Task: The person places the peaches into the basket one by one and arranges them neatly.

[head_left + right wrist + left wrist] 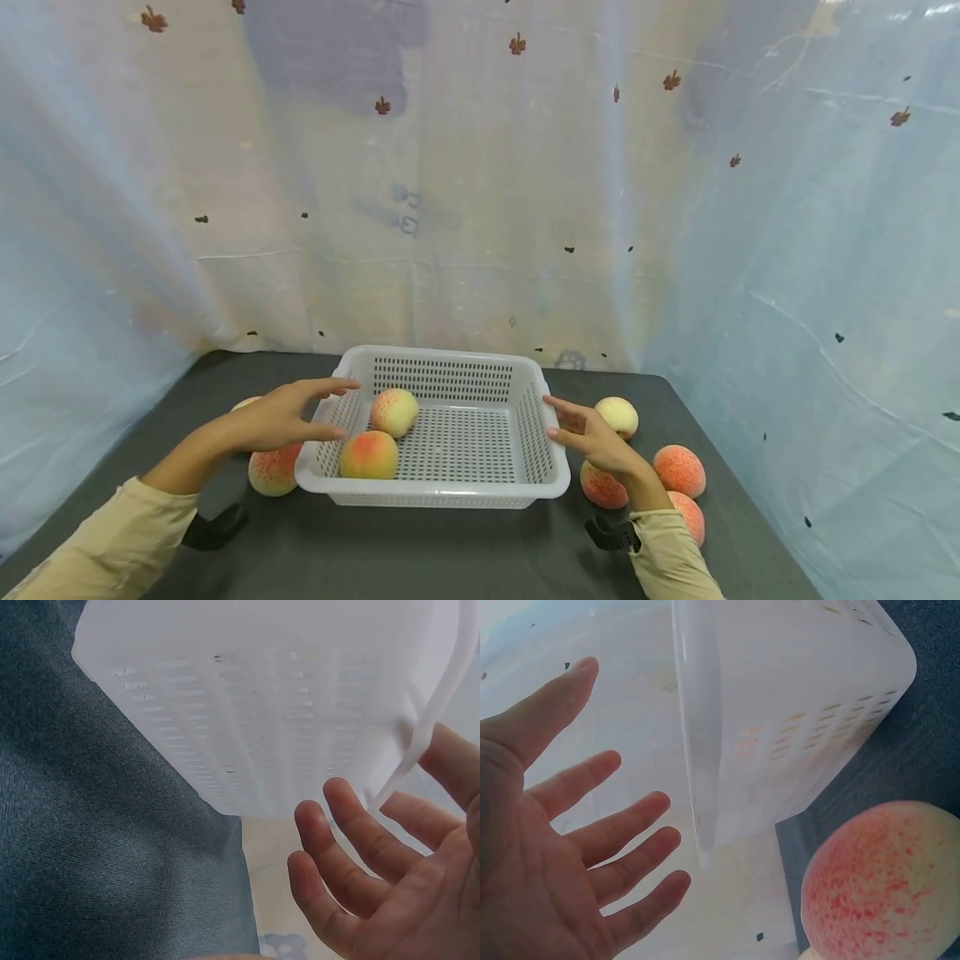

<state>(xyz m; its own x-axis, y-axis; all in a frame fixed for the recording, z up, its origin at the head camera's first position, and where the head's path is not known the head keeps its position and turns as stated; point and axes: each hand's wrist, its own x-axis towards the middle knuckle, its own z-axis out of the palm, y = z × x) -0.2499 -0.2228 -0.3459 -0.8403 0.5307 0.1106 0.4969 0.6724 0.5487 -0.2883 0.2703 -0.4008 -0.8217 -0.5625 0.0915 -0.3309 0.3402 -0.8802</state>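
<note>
A white perforated plastic basket [480,492] stands on the dark table between the hands. Inside its left part lie a yellow peach with red speckles [394,412] and an orange-yellow peach [369,456]. My left hand [281,414] hovers at the left rim, thumb and fingers spread, holding nothing; the left wrist view shows a gap between the fingertips and the basket wall [780,667]. At the right rim is my right hand [592,433], fingers loosely bent. Its thumb and index finger appear to touch the rim [442,697], while its other fingers stay outside the wall.
Left of the basket sit a speckled peach [273,472] and another mostly hidden behind the left hand. Several peaches lie at the right, including a pale yellow one [618,415] and a red one [679,471] near the forearm. A patterned plastic curtain [480,183] hangs behind the table.
</note>
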